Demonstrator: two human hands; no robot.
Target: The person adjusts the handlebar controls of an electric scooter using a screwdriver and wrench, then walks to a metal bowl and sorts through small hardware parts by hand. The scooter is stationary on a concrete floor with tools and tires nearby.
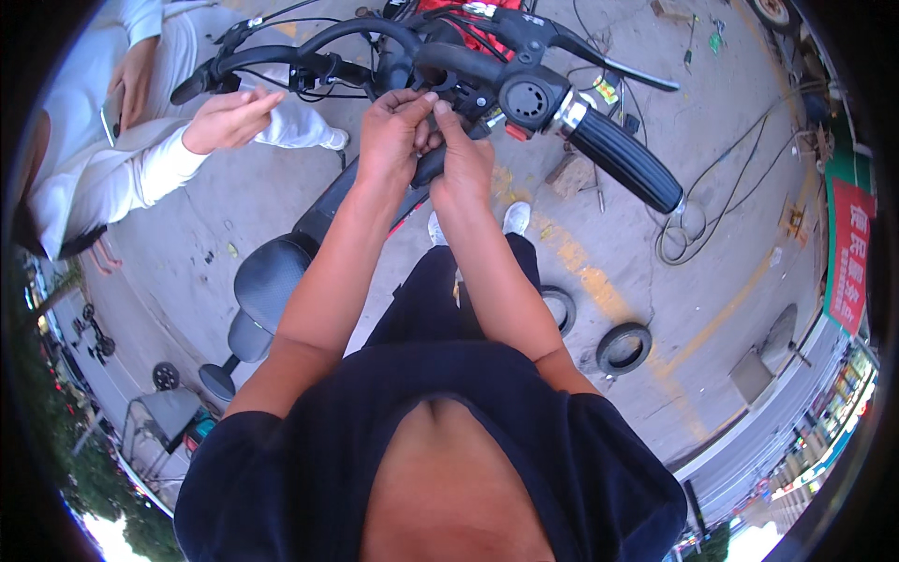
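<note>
My left hand [393, 131] and my right hand [457, 150] meet at the centre of a black scooter handlebar assembly [440, 58], fingers curled and thumbs close together over something small I cannot make out. Just right of them are a round black control housing [527, 98] with a red button [516, 132], a ribbed grip [623, 157] and a brake lever [613, 64]. Black cables run along the bar to their left. Behind my forearms lies a black padded seat [267, 281].
At the left, a person in white [159, 173] has a hand [232, 120] extended toward the handlebar; another hand holds a phone [114, 114]. Loose tyres [624, 330], a block [567, 176], hoses [688, 251] and a red-and-green banner [847, 248] are around on the right.
</note>
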